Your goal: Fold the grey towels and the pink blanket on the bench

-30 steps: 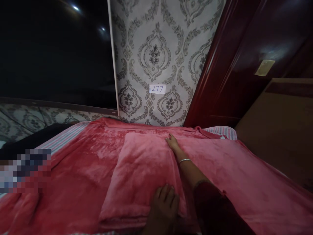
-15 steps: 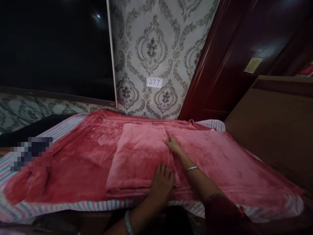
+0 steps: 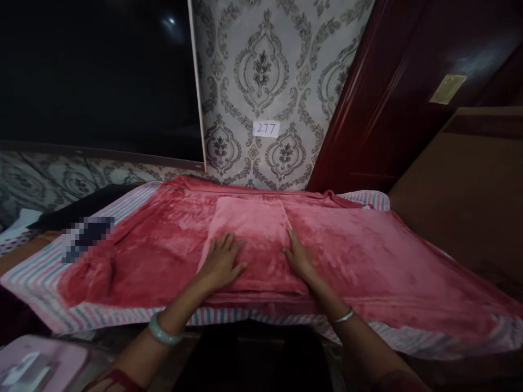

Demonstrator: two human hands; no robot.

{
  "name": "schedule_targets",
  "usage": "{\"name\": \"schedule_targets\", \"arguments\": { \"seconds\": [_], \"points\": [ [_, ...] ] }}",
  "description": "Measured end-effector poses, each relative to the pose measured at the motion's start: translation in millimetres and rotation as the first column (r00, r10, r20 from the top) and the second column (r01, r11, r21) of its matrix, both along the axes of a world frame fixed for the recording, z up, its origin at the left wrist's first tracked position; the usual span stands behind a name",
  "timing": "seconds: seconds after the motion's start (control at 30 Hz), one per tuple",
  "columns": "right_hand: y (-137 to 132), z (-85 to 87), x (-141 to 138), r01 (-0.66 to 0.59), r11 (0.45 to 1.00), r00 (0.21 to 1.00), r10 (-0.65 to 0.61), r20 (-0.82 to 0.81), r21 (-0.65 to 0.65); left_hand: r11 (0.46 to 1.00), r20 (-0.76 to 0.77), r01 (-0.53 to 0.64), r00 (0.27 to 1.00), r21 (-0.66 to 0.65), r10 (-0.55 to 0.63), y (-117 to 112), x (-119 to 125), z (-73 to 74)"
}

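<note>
A pink-red plush blanket [image 3: 359,256] is spread over a striped cloth, with a rectangular folded section [image 3: 253,215] lying in its middle. My left hand [image 3: 223,262] rests palm down on the left part of that section, its fingers spread. At the section's right edge, my right hand [image 3: 300,257] touches the plush, thumb and forefinger stretched out and apart; its other fingers are partly hidden. The near edge of the folded section shows stacked layers. A bunched piece of the same plush [image 3: 92,277] lies at the left end.
The striped cloth [image 3: 49,294] shows around the blanket's edges. Behind stand a dark screen [image 3: 98,76] and a patterned wall with a paper label [image 3: 266,128] reading 277. A dark red door [image 3: 368,98] and a brown panel [image 3: 461,179] are at right. Lower left is a pink stool-like object [image 3: 44,359].
My left hand has moved from the folded section's near right corner leftward and away from me, its fingers now spread. My right hand stays at the right edge. The view has shifted slightly.
</note>
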State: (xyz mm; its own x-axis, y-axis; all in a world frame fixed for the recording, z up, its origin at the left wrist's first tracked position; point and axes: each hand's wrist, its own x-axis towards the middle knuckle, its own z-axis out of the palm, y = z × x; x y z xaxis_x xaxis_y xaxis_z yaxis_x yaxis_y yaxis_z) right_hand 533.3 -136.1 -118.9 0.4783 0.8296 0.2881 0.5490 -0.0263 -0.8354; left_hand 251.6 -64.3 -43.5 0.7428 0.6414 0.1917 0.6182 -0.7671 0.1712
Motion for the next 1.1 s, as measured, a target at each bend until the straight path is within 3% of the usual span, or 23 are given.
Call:
{"name": "schedule_targets", "arguments": {
  "seconds": [0.1,0.2,0.33,0.43,0.6,0.8,0.97,1.1],
  "points": [
    [-5.8,-2.6,-6.1,0.048,0.999,0.998,-0.048,0.035,-0.009,0.999,-0.03,-0.017,0.999,0.038,0.019,1.5,-6.5,-29.7],
    [-7.0,-0.9,-8.4,0.084,0.996,0.996,-0.083,0.037,-0.02,0.997,-0.003,-0.013,1.0,0.07,0.013,-2.2,-7.1,-43.4],
    [-14.5,4.6,-7.0,0.093,0.996,0.996,-0.093,-0.017,0.004,0.998,-0.011,-0.019,1.0,0.058,0.02,-5.0,-7.1,-37.9],
    [-29.9,5.4,-5.6,0.027,1.0,0.999,-0.027,-0.041,0.001,0.996,0.021,-0.042,0.999,0.075,0.04,-8.9,-8.3,-34.1],
    [-53.6,-5.7,-7.5,-0.038,0.999,0.999,0.038,0.018,-0.01,0.991,0.092,-0.072,0.994,0.114,0.062,-17.4,-8.8,-35.1],
    [-58.8,-15.6,0.6,-0.037,0.999,0.997,0.04,0.063,-0.036,0.998,0.104,-0.047,0.994,0.037,0.043,-17.0,-18.4,-27.0],
    [-48.0,6.8,15.2,0.019,0.999,0.954,-0.01,0.298,-0.028,0.977,0.288,-0.211,0.936,0.0,0.202,-10.4,-52.1,-33.2],
    [3.4,42.4,2.0,-0.079,0.997,0.927,0.065,0.368,0.023,0.955,0.431,-0.269,0.853,-0.122,0.295,-11.7,-77.6,-48.3]
  ]
}}
